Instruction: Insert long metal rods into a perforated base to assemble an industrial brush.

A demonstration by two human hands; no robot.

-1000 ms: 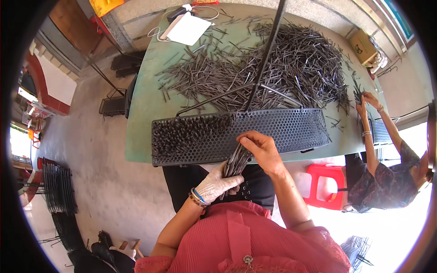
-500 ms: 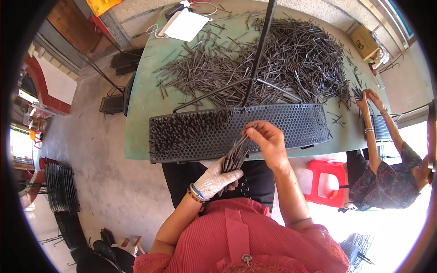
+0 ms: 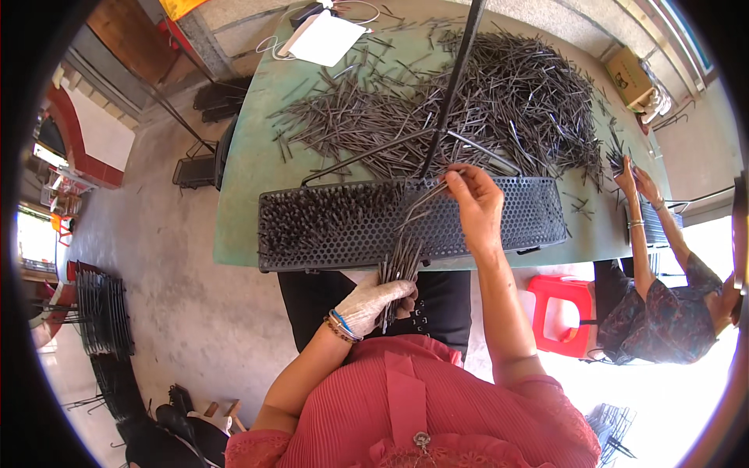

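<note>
My left hand (image 3: 373, 306), in a white glove, is closed around a bundle of thin dark metal rods (image 3: 401, 261) standing up out of the fist. My bare right hand (image 3: 477, 209) pinches one or a few rods (image 3: 425, 204) between thumb and fingers; the exact number is unclear. It hovers over a long black perforated rack (image 3: 499, 222) at the table's near edge. The rack's left half bristles with rods (image 3: 324, 218) set upright in its holes, while holes show bare on the right half. A frame with an upright bar (image 3: 455, 86) rises from the rack.
A big heap of loose rods (image 3: 519, 101) covers the back of the green table (image 3: 238, 226). A white flat box (image 3: 326, 40) with cables and a cardboard box (image 3: 629, 76) lie farther back. At right, a co-worker's hands (image 3: 636, 183) hold rods near a red stool (image 3: 555, 312). Black racks (image 3: 105, 312) stand at left.
My right hand has moved up and right, drawing its pinched rods away from the bundle. My left hand has dipped slightly, still gripping the bundle.
</note>
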